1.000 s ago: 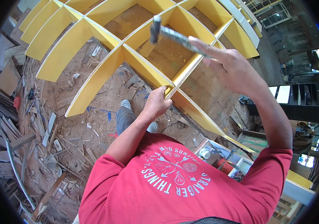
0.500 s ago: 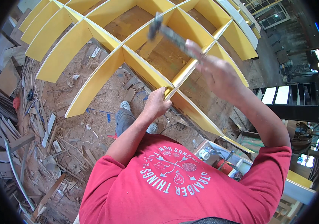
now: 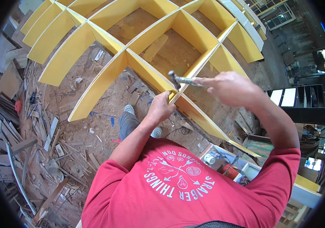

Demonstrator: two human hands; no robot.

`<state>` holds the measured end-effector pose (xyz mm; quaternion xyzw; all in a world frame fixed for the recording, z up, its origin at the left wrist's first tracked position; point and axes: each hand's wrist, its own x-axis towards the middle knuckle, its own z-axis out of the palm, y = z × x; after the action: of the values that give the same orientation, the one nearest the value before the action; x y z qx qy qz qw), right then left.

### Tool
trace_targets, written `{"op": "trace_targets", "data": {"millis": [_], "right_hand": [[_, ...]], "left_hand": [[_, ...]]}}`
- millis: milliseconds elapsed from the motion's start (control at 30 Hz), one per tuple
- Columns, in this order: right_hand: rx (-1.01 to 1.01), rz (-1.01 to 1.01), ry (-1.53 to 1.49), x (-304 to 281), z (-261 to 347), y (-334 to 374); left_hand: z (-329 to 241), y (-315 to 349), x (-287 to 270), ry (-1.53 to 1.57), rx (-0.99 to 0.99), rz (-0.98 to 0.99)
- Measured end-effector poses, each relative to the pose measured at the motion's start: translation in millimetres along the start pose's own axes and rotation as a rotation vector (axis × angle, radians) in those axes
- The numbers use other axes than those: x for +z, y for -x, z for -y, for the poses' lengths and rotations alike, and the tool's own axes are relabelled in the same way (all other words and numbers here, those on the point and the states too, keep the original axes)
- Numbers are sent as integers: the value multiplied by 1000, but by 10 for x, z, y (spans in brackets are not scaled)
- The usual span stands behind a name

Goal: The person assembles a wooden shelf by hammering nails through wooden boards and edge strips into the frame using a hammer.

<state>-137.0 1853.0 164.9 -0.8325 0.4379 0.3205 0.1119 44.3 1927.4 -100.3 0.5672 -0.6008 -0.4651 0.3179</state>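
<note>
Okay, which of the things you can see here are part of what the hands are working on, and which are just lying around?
In use:
- hammer, gripped in the right hand
- yellow panel grid, steadied at a joint by the left hand

Lying about:
- wood scraps on the sawdust floor
- tray of small items, lower right

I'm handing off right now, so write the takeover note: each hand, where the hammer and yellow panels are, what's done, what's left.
Right hand: closed on the hammer handle, head low beside the panel joint.
Left hand: fingers pinched at the top edge of the yellow panel grid, right at that joint; whether they hold a nail cannot be seen.
Done: the panels stand crossed into open cells over the scrap-strewn dirt floor.
Left: the joint under the hammer looks unfinished; how far it is fixed cannot be told.
</note>
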Motion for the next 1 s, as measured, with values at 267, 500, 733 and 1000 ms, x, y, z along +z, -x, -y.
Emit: {"op": "trace_targets", "data": {"millis": [267,500,733,1000], "right_hand": [[-252,-930,-458,152,57,-131],[-38,-261,-124,-278,58,78],[-3,58,104,70,-21,21],[-139,-585,-282,275,-105,-69]], "left_hand": [[55,49,74,-19,22,-35],[49,50,6,-11,-53,-19],[33,47,53,-13,5,-30],[26,24,37,-8,-16,-17]]}}
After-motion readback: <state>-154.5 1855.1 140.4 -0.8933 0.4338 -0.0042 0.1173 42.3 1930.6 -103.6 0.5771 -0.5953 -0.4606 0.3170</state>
